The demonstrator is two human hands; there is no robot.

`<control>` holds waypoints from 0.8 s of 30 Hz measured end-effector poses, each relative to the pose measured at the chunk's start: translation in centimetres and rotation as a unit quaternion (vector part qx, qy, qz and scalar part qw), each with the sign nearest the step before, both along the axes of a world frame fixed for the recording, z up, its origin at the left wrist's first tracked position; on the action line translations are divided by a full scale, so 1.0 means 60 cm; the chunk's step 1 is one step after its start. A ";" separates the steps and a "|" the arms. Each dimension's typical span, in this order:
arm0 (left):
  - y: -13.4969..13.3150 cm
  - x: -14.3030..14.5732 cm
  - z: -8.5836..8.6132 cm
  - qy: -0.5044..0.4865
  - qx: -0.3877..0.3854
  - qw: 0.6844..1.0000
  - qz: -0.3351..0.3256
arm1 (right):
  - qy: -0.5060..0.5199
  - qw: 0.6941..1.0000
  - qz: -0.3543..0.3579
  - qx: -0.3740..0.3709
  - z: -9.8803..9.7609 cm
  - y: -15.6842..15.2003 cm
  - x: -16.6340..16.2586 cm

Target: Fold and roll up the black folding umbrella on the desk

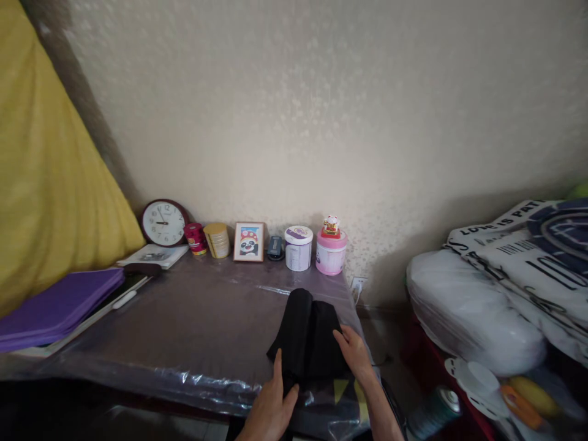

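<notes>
A folded black cloth [307,334] lies near the front right corner of a table [197,324] covered with clear plastic sheeting. My left hand [272,404] rests at the cloth's near edge, fingers stretched up along it and thumb apart. My right hand [354,352] lies flat on the cloth's right side, fingers spread and pointing left. Neither hand grips the cloth; both press on it.
Along the wall stand a round clock [164,222], a red tin [195,238], a gold tin [217,239], a framed panda picture [248,241], a white tub [298,247] and a pink tub [331,251]. Purple mat [55,309] at left. Bedding pile [500,294] at right.
</notes>
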State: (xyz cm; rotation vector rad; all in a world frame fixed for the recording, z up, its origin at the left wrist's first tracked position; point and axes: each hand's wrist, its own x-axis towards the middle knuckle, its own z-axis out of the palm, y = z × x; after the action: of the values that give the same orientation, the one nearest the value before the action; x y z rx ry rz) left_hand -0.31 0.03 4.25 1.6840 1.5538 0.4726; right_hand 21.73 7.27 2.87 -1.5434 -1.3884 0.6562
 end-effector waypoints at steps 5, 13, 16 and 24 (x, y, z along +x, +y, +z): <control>-0.001 -0.001 0.002 -0.006 -0.013 1.000 -0.004 | 0.108 0.992 0.058 -0.021 0.062 0.004 -0.030; 0.001 0.001 -0.002 0.005 -0.007 1.000 -0.008 | 0.117 0.989 0.094 -0.017 0.085 0.042 -0.106; 0.003 0.002 -0.005 0.024 -0.008 1.000 -0.012 | 0.095 0.991 0.094 -0.012 0.083 0.060 -0.129; 0.004 -0.001 -0.004 0.022 -0.009 0.999 -0.029 | -0.059 0.995 0.073 -0.043 0.078 0.073 -0.184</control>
State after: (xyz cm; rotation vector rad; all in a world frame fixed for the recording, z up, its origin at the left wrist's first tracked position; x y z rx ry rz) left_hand -0.35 0.29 4.01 1.7310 1.5318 0.3923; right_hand 10.72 11.66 7.53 -1.5805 -1.5906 0.7318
